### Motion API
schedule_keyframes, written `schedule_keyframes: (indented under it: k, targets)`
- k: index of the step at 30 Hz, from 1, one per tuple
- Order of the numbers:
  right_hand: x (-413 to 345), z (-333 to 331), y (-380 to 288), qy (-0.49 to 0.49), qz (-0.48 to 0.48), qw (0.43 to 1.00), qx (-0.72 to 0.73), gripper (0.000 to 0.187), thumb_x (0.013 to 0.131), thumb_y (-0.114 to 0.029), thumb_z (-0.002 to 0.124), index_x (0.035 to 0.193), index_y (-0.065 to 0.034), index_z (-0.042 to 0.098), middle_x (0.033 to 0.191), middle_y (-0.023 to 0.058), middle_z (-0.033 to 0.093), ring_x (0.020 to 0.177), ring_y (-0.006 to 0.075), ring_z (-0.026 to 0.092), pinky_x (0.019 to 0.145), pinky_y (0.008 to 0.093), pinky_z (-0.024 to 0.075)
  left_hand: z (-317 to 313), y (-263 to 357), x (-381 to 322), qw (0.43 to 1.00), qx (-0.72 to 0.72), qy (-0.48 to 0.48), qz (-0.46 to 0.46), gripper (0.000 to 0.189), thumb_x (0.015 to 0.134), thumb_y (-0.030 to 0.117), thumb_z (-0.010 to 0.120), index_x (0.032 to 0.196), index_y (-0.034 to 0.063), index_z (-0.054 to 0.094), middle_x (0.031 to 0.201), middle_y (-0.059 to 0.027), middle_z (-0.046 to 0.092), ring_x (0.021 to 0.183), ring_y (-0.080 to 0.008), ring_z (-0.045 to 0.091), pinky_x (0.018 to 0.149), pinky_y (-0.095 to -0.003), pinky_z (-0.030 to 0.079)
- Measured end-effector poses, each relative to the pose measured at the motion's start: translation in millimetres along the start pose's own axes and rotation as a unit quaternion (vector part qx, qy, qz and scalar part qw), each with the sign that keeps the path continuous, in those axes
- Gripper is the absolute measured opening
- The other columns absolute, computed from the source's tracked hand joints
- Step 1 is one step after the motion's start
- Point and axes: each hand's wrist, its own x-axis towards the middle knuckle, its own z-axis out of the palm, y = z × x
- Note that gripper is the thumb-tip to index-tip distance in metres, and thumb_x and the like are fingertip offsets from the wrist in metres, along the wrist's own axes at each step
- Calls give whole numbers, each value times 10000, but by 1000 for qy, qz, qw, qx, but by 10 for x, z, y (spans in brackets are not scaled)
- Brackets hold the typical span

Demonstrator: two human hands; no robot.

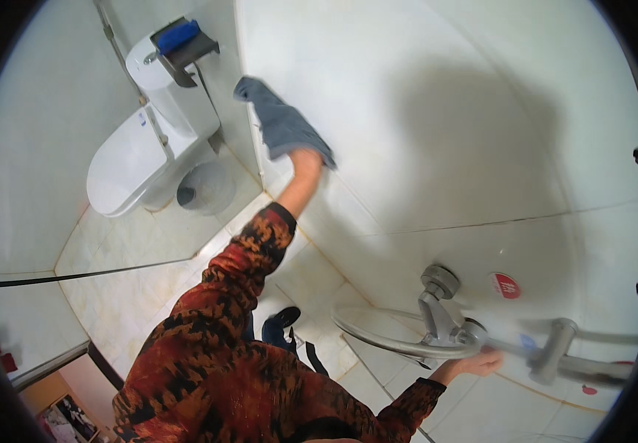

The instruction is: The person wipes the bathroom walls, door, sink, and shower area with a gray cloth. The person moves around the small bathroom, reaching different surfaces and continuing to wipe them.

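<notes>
A grey cloth [288,122] covers my left hand [306,161] like a mitt; only the wrist end shows. The covered hand is raised at the white tiled wall [352,72], near the corner, and the cloth's tip reaches towards the toilet side. Lower right, my right hand [482,363] has its fingers curled, right beside the metal shower mixer [435,315]. Part of that hand is hidden by the fixture, so I cannot tell whether it grips the pipe. A silvery shower hose [385,344] loops out from the mixer.
A white toilet [125,160] stands at the left, lid down. Above its tank is a dark shelf [202,47] with a blue item [178,36]. A grey bin [208,188] sits beside it. A red round sticker [506,286] marks the wall. A doorway [69,387] lies lower left.
</notes>
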Motion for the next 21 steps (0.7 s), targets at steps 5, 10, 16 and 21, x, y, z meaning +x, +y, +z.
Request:
schedule_keyframes:
  k: [5,10,16,21]
  targets:
    - [-3,-10,-151,-53,-25,998,21,273,900,-200,484,686,-34,452,657,32,448,590,121,399,551,257,354,737,557,-1038,786,360,-246,439,446,828,283,497,1197,37,458,1126,-102,515,1003,-291,461,870,-348,369]
    - [42,-211,-232,-140,-42,989,-6,239,885,-159,480,692,-19,464,656,30,449,603,128,410,574,264,363,1328,1609,-2069,600,200,-444,635,668,654,244,650,1279,129,444,1172,-130,517,1062,-344,481,935,-551,280]
    - [-397,-620,-1264,-119,-52,991,36,187,846,-57,443,665,-14,465,620,48,456,609,150,415,586,290,365,2169,2563,-1850,537,153,-366,744,692,674,319,618,1310,126,428,1172,-155,513,1100,-322,448,951,-466,263]
    - [-727,-137,-2593,-337,-247,879,230,167,772,-23,458,855,56,579,758,146,607,700,256,543,656,329,441,2333,2874,-1635,517,159,-342,768,641,744,328,569,1327,117,405,1194,-164,491,1097,-315,425,951,-435,241]
